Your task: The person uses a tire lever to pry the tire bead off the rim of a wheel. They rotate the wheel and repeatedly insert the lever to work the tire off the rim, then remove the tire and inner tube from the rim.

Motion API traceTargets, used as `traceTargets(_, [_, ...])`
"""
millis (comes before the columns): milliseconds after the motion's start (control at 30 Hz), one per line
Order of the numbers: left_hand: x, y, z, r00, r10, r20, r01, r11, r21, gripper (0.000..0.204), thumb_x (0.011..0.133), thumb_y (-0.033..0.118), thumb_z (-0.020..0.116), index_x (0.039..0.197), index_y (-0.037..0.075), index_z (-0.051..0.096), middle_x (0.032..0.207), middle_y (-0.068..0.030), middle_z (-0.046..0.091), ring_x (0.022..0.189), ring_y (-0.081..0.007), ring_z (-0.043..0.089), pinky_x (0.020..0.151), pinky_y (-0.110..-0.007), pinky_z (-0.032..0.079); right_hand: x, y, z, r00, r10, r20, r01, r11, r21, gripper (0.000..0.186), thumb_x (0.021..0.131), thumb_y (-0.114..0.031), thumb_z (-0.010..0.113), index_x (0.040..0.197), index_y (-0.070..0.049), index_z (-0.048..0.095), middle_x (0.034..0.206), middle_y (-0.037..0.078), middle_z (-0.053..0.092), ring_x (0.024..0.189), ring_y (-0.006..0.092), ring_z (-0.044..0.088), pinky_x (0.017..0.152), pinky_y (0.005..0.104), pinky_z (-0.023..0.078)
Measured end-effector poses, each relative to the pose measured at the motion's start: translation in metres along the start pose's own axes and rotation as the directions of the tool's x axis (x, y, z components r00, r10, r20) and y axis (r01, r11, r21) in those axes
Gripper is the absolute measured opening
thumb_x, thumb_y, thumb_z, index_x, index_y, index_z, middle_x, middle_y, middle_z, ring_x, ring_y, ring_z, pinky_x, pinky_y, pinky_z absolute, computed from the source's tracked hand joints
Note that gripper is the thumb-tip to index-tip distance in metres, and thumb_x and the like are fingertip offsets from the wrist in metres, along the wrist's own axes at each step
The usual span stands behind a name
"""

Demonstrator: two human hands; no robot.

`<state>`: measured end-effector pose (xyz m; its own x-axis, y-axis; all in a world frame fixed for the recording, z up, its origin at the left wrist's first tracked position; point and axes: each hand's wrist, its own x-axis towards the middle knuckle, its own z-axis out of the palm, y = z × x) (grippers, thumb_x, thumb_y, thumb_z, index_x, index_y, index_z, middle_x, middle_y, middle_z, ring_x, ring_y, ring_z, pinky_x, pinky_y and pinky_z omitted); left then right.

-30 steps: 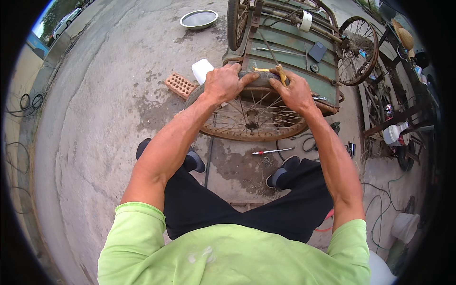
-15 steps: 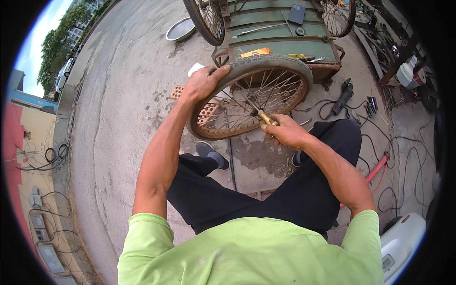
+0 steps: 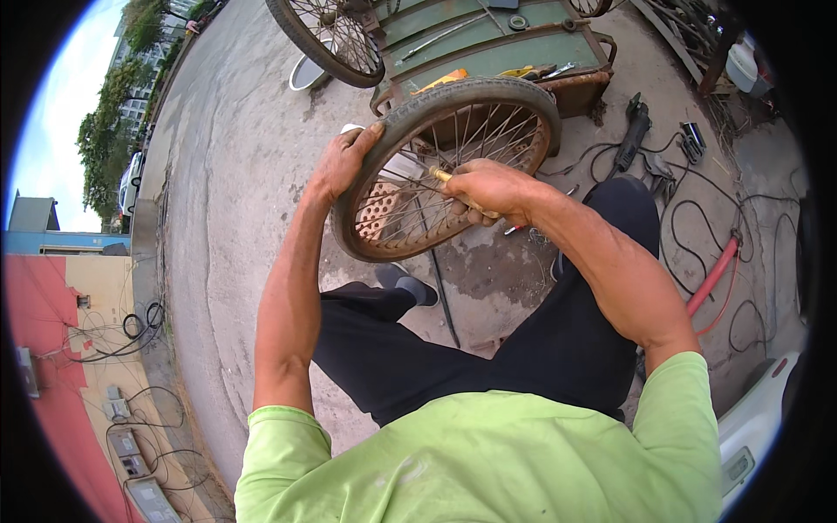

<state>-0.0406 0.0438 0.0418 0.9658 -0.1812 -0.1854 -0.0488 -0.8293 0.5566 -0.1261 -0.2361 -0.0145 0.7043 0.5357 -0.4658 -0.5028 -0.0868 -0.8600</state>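
Observation:
A spoked wheel with a worn dark tyre point(image 3: 462, 94) stands tilted in front of me, its rim brown with rust. My left hand point(image 3: 344, 166) is closed on the tyre's left side, thumb toward the top. In my right hand point(image 3: 490, 188), in front of the spokes, is a screwdriver with a yellowish handle point(image 3: 442, 175). Its thin shaft points up and left among the spokes, and the tip is hard to make out. My right hand hides part of the handle and the hub. Behind the spokes lies a perforated brick point(image 3: 378, 212).
Beyond the wheel is a green metal cart body point(image 3: 471, 44) bearing tools, with another spoked wheel point(image 3: 336, 39) at its left. A round basin point(image 3: 307, 75) lies farther left. On the right are a power tool point(image 3: 633, 135), tangled black cables point(image 3: 689, 209) and a red pipe point(image 3: 715, 276).
My right hand has moved up and left with the screwdriver, from beside the hub to over the spokes. My left hand still holds the tyre. The view has shifted and turned a little.

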Motion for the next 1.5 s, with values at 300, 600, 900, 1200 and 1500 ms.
traceTargets(300, [0.017,-0.020,-0.004,0.998,-0.057,-0.026,0.053,0.990,-0.127,0.066,0.112,0.059,0.056,0.117,-0.003,0.079,0.091,-0.0096,0.076,0.081,-0.0168,0.069,0.079,-0.037,0.055,-0.012,0.008,-0.004,0.999,-0.008,-0.042,0.009,1.000,0.026,0.041,0.107,-0.029,0.060,0.131,0.004,0.064,0.099,0.008,0.068,0.068,0.0126,0.062,0.055,0.0319,0.049])
traceTargets(600, [0.011,0.009,0.000,0.997,-0.067,0.033,0.071,0.985,-0.159,0.064,0.112,0.058,0.058,0.120,-0.001,0.079,0.093,-0.0088,0.076,0.081,-0.0147,0.068,0.077,-0.035,0.056,0.034,-0.004,0.006,0.982,-0.180,-0.056,0.186,0.972,0.141,0.037,0.107,-0.028,0.061,0.124,0.004,0.065,0.097,0.008,0.066,0.072,0.0145,0.062,0.057,0.0335,0.050])
traceTargets(900, [0.019,0.035,0.001,0.988,-0.100,0.118,0.121,0.974,-0.189,0.060,0.113,0.056,0.060,0.124,0.000,0.078,0.097,-0.0041,0.074,0.079,-0.0102,0.065,0.073,-0.033,0.055,0.069,-0.007,0.006,0.981,-0.147,-0.129,0.180,0.937,0.300,0.035,0.106,-0.025,0.061,0.121,0.005,0.066,0.100,0.010,0.066,0.071,0.0165,0.061,0.056,0.0352,0.048])
traceTargets(1200, [0.036,0.051,-0.002,0.974,-0.213,0.074,0.224,0.945,-0.236,0.067,0.111,0.062,0.059,0.129,0.001,0.079,0.107,-0.0093,0.078,0.082,-0.0128,0.070,0.076,-0.032,0.058,0.094,-0.008,0.005,0.952,-0.253,-0.170,0.285,0.937,0.201,0.037,0.101,-0.024,0.067,0.112,0.012,0.067,0.098,0.015,0.069,0.068,0.0190,0.063,0.053,0.0375,0.047])
traceTargets(1500, [0.084,0.076,0.008,0.879,-0.370,0.300,0.452,0.846,-0.282,0.072,0.095,0.075,0.075,0.117,0.006,0.080,0.096,-0.0116,0.081,0.070,-0.0191,0.074,0.066,-0.033,0.062,0.103,-0.011,0.016,0.927,-0.260,-0.272,0.316,0.930,0.188,0.028,0.092,-0.021,0.070,0.090,0.007,0.069,0.070,0.011,0.062,0.058,0.0207,0.058,0.054,0.0422,0.043])
